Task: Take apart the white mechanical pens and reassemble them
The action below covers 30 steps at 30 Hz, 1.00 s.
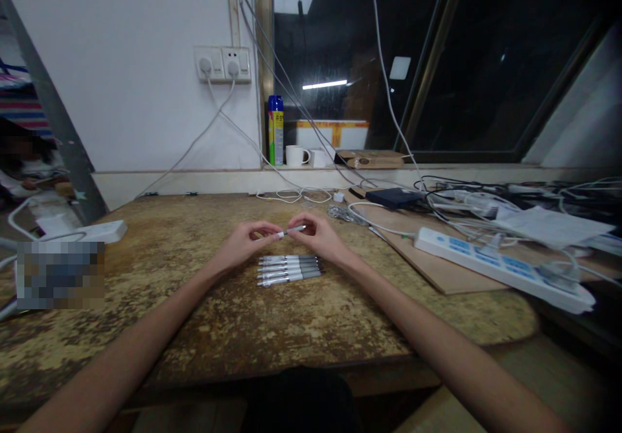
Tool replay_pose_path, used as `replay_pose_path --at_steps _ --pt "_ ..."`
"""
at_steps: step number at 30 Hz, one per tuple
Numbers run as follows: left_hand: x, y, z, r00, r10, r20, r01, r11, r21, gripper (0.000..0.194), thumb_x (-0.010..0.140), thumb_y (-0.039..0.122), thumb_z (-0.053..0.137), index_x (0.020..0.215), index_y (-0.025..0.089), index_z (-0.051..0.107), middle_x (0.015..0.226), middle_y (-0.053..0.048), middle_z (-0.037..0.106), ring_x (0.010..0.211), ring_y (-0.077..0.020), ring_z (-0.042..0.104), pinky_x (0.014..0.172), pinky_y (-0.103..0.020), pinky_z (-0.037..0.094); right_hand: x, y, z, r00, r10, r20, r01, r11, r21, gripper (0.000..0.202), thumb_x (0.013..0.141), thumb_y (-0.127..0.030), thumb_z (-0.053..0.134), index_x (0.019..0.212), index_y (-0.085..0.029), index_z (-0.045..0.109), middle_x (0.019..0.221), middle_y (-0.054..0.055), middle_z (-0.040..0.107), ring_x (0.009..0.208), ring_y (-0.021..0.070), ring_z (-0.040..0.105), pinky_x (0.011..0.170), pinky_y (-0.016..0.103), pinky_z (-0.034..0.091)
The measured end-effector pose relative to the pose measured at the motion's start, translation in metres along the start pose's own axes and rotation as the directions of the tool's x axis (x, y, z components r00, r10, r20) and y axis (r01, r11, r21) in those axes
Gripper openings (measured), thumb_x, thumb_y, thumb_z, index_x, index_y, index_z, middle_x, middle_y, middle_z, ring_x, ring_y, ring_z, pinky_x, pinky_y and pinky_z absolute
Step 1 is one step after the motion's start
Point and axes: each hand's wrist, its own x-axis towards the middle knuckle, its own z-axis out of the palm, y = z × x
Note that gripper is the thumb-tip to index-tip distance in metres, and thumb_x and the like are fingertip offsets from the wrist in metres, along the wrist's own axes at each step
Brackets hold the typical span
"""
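Note:
Between my two hands a slim white and grey pen (282, 234) is held roughly level above the worn wooden table (233, 329). My left hand (247, 238) pinches its white end with thumb and fingertips. At the grey end, my right hand (315, 235) has its thumb and fingers closed on the grip. Just in front of my hands, several similar pens (289, 269) lie side by side in a row, grey grips toward the right. Parts of the held pen are hidden by my fingers.
To the right, a white power strip (500, 268) and a brown board (432, 271) lie beside tangled cables (466, 199). Another power strip (104, 232) is at the left. A mug (296, 155) and a spray can (276, 131) stand on the sill. A person (34, 161) is at far left.

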Motion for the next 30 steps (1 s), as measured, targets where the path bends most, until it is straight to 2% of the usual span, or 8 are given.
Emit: replay_pose_path --at_steps 2,6,12,16,22,26,30 --pt "-0.0009 0.0030 0.0006 1.000 -0.005 0.007 0.005 1.000 0.007 0.036 0.088 0.047 0.062 0.108 0.020 0.075 0.102 -0.006 0.076 0.071 -0.0156 0.062 0.065 -0.026 0.047 -0.0002 0.0010 -0.0001 0.999 0.038 0.000 -0.038 0.999 0.000 0.021 0.085 -0.037 0.069 0.095 -0.019 0.065 0.087 0.004 0.070 0.075 0.0165 0.064 0.072 0.030 0.051" --pt "-0.0016 0.0066 0.0011 1.000 0.012 0.003 -0.012 1.000 0.009 0.035 0.089 0.045 0.062 0.108 0.020 0.076 0.102 -0.006 0.077 0.079 -0.0179 0.065 0.070 -0.027 0.048 -0.0002 0.0021 0.0007 0.993 0.108 0.051 -0.110 0.993 0.036 0.025 0.091 -0.043 0.060 0.096 -0.019 0.063 0.070 0.001 0.066 0.061 0.0154 0.060 0.064 0.030 0.049" --pt "-0.0007 0.0020 0.0000 0.999 0.012 -0.030 -0.012 1.000 0.005 0.036 0.089 0.046 0.062 0.108 0.019 0.076 0.103 -0.007 0.077 0.081 -0.0188 0.066 0.072 -0.027 0.048 0.0006 0.0020 0.0008 0.996 0.076 0.041 -0.077 0.996 0.033 0.020 0.088 -0.033 0.061 0.103 -0.019 0.063 0.076 0.000 0.065 0.068 0.0148 0.060 0.068 0.029 0.047" --pt "-0.0005 0.0026 0.0002 0.999 0.039 -0.025 -0.038 0.999 0.021 0.037 0.088 0.047 0.064 0.107 0.019 0.077 0.105 -0.006 0.077 0.086 -0.0198 0.066 0.075 -0.027 0.048 0.0004 0.0019 0.0006 0.990 0.116 0.078 -0.120 0.992 0.043 0.024 0.094 -0.039 0.054 0.103 -0.019 0.062 0.065 -0.001 0.062 0.058 0.0148 0.056 0.059 0.028 0.043" --pt "-0.0015 0.0064 0.0006 1.000 0.009 -0.021 -0.008 1.000 0.019 0.037 0.088 0.047 0.062 0.110 0.019 0.076 0.106 -0.007 0.077 0.085 -0.0200 0.067 0.074 -0.027 0.049 0.0009 0.0018 -0.0001 0.991 0.112 0.079 -0.115 0.993 0.031 0.018 0.089 -0.032 0.060 0.102 -0.020 0.062 0.071 -0.001 0.065 0.064 0.0145 0.059 0.064 0.027 0.045" --pt "-0.0012 0.0065 0.0006 1.000 0.025 -0.010 -0.025 1.000 0.011 0.036 0.088 0.046 0.063 0.108 0.019 0.076 0.108 -0.007 0.076 0.087 -0.0205 0.067 0.075 -0.028 0.049 0.0004 0.0001 0.0008 0.982 0.152 0.109 -0.158 0.986 0.046 0.025 0.094 -0.042 0.052 0.102 -0.020 0.062 0.061 -0.002 0.061 0.055 0.0141 0.054 0.056 0.026 0.042" --pt "-0.0010 0.0044 0.0003 1.000 0.013 -0.017 -0.013 1.000 0.009 0.035 0.088 0.046 0.063 0.110 0.021 0.076 0.108 -0.007 0.076 0.082 -0.0186 0.066 0.072 -0.027 0.049 -0.0001 -0.0011 0.0001 0.988 0.127 0.084 -0.130 0.991 0.026 0.021 0.092 -0.037 0.057 0.101 -0.019 0.064 0.070 0.000 0.065 0.063 0.0146 0.058 0.063 0.027 0.045"
